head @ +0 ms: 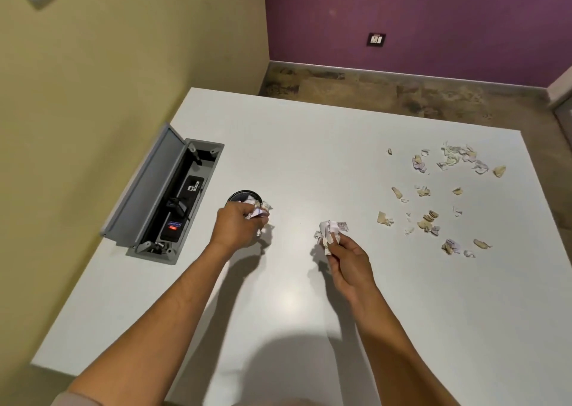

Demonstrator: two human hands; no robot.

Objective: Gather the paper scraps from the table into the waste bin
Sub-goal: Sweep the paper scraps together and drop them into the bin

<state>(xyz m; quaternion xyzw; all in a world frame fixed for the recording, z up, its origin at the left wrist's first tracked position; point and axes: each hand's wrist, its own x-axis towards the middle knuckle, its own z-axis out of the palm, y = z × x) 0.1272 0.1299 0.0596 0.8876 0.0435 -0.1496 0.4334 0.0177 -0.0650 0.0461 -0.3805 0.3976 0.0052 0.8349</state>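
Note:
A small round black waste bin [240, 195] stands on the white table [309, 158] at centre left, with crumpled paper in it. My left hand [236, 227] hovers at the bin's near rim, closed on a bunch of paper scraps [258, 212]. To the right, my right hand [348, 258] holds another crumpled bunch of scraps [329, 230] just above the table top. Several loose torn scraps [433, 195] lie scattered over the right part of the table.
An open grey cable box [164, 195] with sockets is set into the table at the left, its lid tilted up. A yellow wall runs along the left. The table's far edge meets brown floor and a purple wall.

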